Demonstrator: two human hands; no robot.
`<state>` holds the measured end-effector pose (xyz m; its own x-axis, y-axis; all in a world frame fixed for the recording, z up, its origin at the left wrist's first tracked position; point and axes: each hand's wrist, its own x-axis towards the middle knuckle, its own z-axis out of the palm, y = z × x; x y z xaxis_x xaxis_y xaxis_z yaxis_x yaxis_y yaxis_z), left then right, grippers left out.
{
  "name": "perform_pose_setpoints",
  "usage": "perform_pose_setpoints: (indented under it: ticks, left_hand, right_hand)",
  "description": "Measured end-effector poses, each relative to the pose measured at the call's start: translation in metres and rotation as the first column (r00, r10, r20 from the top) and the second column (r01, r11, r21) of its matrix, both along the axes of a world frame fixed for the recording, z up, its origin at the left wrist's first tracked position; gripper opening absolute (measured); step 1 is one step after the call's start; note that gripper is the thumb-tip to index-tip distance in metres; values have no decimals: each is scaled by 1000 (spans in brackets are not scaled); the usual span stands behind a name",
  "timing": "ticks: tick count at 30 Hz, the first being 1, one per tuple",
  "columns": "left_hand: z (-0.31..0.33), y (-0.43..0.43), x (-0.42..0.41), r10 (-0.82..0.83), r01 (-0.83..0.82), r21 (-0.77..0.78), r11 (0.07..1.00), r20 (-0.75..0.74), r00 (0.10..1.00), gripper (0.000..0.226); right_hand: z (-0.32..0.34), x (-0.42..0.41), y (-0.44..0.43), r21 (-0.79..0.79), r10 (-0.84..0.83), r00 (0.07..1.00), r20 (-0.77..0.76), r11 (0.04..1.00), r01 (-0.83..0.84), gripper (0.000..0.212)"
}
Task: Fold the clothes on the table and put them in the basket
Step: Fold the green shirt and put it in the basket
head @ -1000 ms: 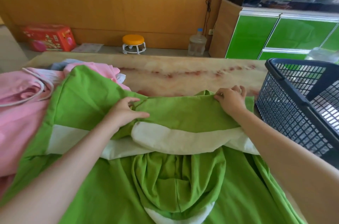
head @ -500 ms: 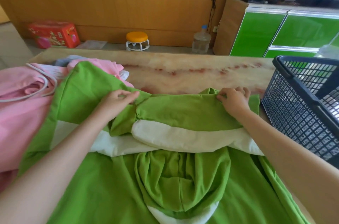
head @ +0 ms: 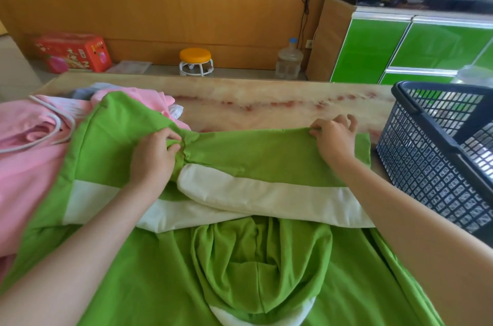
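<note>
Left grip [head: 154, 157] had bunched the green hoodie [head: 253, 154] fold; right grip [head: 333, 138] kept pinching its far edge.

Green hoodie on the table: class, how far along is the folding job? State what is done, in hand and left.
Done: one sleeve lies folded across the green hoodie. In hand: the left hand grips the sleeve's bunched end, the right hand pinches its far edge. Left: finish this fold, fold the pink clothes, load the basket, where no clothes show.
</note>
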<state>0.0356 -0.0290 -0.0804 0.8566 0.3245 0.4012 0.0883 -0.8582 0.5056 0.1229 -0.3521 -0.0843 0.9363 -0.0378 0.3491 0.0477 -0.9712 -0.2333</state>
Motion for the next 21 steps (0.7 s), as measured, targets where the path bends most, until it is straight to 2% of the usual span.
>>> perform_pose_setpoints:
  ticks: [4, 6, 8, 10, 11, 13, 15, 16, 18, 21]
  left_hand:
    - [-14, -6, -6, 5, 13, 172, 985, -105, 994, 24]
    - [-19, -5, -8, -31, 58, 319, 946, -91, 995, 36]
    - [-21, -6, -7, -108, 105, 399, 911, -15, 994, 41]
    - [-19, -11, -9, -224, 204, 420, 884, -1, 975, 33]
    - [-17, -16, -12, -299, 292, 418, 860, -49, 953, 31]
    - [-20, -26, -19, -391, 468, 321, 823, -277, 878, 46]
    - [-29, -29, -23, -325, 504, 232, 832, -533, 782, 59]
    - [-33, -29, -23, -275, 495, 231, 838, -604, 748, 62]
    - [-39, -28, -23, -235, 481, 242, 843, -639, 733, 65]
    - [-37, -29, -20, -226, 484, 218, 847, -676, 701, 67]
  right_hand:
    - [-10, 5, 6, -60, -12, 988, -152, 998, 3, 23]
    - [-17, 2, 7, -43, -9, 982, -188, 999, 1, 27]
    - [-15, -8, 9, 45, 17, 994, -112, 999, -12, 35]
    - [-9, -27, 12, 109, 77, 997, -20, 991, -74, 47]
    - [-5, -38, 15, 103, 130, 991, -22, 987, -127, 52]
    - [-1, -64, 22, 40, 240, 956, -171, 971, -237, 66]
    - [-9, -82, 28, -28, 272, 873, -405, 951, -309, 78]
    - [-15, -87, 28, -45, 258, 830, -494, 946, -321, 82]
    - [-28, -88, 25, -42, 225, 778, -586, 951, -306, 86]
    - [-39, -84, 22, -33, 216, 784, -582, 957, -287, 90]
